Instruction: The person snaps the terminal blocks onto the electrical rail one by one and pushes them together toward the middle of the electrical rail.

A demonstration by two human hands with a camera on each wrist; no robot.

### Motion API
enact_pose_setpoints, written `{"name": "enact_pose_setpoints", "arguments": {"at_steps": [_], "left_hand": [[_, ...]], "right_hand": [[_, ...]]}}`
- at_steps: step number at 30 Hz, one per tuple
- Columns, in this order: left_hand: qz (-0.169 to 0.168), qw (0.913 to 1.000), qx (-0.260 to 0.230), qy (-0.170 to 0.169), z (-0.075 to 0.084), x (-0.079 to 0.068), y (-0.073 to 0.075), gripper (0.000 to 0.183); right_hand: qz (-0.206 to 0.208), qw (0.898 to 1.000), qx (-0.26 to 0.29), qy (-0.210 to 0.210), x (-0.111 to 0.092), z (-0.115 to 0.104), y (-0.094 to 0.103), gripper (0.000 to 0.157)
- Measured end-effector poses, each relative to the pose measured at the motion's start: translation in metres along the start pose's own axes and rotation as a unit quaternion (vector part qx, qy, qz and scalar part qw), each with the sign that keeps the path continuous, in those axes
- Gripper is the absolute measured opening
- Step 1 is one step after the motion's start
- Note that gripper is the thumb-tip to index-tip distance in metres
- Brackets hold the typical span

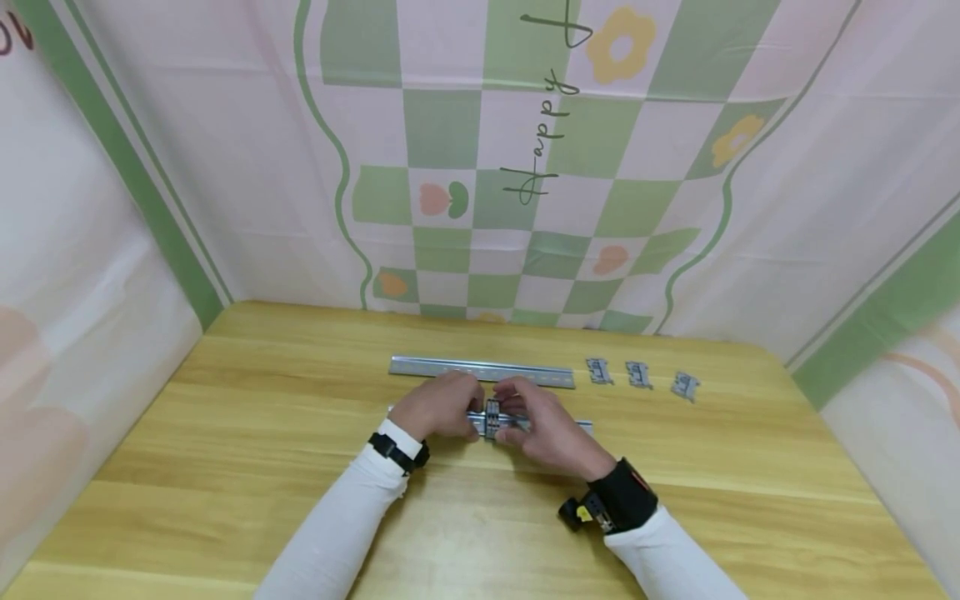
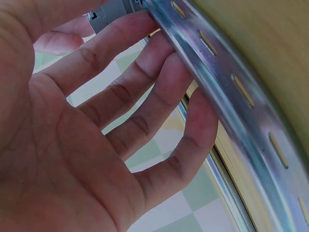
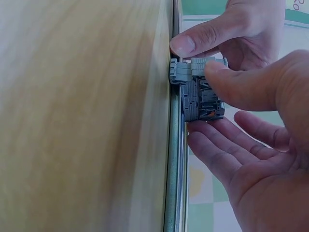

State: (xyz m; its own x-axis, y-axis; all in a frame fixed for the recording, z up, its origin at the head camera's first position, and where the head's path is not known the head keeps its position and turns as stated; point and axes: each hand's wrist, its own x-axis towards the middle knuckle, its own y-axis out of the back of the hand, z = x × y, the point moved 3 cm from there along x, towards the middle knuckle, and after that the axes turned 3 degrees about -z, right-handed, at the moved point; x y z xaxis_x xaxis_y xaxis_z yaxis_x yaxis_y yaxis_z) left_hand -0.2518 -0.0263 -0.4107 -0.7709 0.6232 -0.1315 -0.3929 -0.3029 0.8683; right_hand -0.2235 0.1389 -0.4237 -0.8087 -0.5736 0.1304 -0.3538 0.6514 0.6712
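Here, fingers half-hide one rail

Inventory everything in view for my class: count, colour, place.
Near rail: 1, silver, centre
Far rail: 1, silver, behind near rail
Stack: 1, grey, against near rail
Loose blocks: 3, grey, right of far rail
Table: 1, yellow wood, beneath
Cloth: count unclear, mostly white and green, behind table
Sleeves: 2, white, foreground
Straps: 2, black, near sleeve ends
Device: 1, black and yellow, right strap
Left grip: 1, holding near rail
Right grip: 1, pinching stack
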Motion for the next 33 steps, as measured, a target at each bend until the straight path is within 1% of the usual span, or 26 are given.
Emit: {"name": "enact_pose_setpoints", "arguments": {"at_steps": [10, 25, 33], "left_hand": [[0.000, 1.0000, 0.001, 0.001, 0.0001, 0.0006, 0.0006, 0.020], [-0.001, 1.0000, 0.008, 0.000, -0.0016, 0.0018, -0.0008, 0.021], [-0.004, 1.0000, -0.002, 0.006, -0.0017, 0.0016, -0.0005, 0.021]], "right_hand": [[-0.004, 1.000, 0.004, -0.001, 0.0001, -0.0011, 0.0017, 0.055], [-0.012, 1.000, -0.006, -0.008, 0.0005, -0.0010, 0.0015, 0.057], [-0.012, 1.000, 0.000, -0.006, 0.0008, -0.0001, 0.0026, 0.058]]}}
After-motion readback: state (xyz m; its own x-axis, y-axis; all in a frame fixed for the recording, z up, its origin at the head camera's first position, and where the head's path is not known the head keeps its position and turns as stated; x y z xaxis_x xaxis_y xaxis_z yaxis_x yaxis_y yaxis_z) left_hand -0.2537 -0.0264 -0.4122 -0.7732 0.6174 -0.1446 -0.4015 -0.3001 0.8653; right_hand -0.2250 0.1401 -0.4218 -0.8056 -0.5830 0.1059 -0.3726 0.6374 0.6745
